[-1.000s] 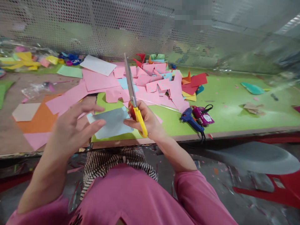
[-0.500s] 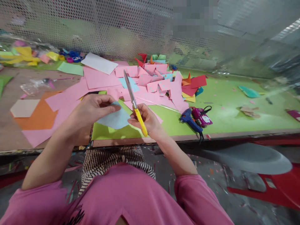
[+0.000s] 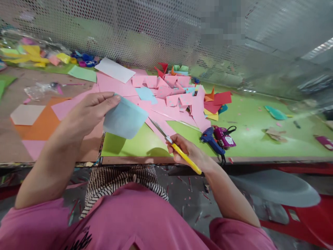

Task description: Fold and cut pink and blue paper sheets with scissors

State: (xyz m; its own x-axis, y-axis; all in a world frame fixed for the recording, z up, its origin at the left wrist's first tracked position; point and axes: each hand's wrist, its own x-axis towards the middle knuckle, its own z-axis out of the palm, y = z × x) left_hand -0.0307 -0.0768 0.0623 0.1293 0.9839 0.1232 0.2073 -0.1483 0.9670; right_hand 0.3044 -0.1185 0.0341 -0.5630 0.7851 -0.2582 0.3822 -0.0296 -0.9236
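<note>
Between the thumb and fingers of my left hand (image 3: 100, 106) is a light blue piece of paper (image 3: 126, 118), pinched at its upper left corner and raised above the table. My right hand (image 3: 186, 149) grips yellow-handled scissors (image 3: 179, 151), their blades closed and pointing up and left toward the paper's right edge. The scissors and the blue paper are apart. Behind them lies a heap of pink paper pieces (image 3: 166, 92), several folded and dotted with blue.
A blue glue gun (image 3: 212, 140) and a purple device (image 3: 224, 136) lie right of my right hand. Orange paper (image 3: 45, 119) is at the left, white paper (image 3: 114, 69) at the back. A perforated metal panel (image 3: 145, 34) stands behind the table. A grey stool seat (image 3: 281, 187) sits below the edge.
My left hand has lifted the blue paper up and to the left. My right hand has drawn back right and toward me with the scissors, away from the paper.
</note>
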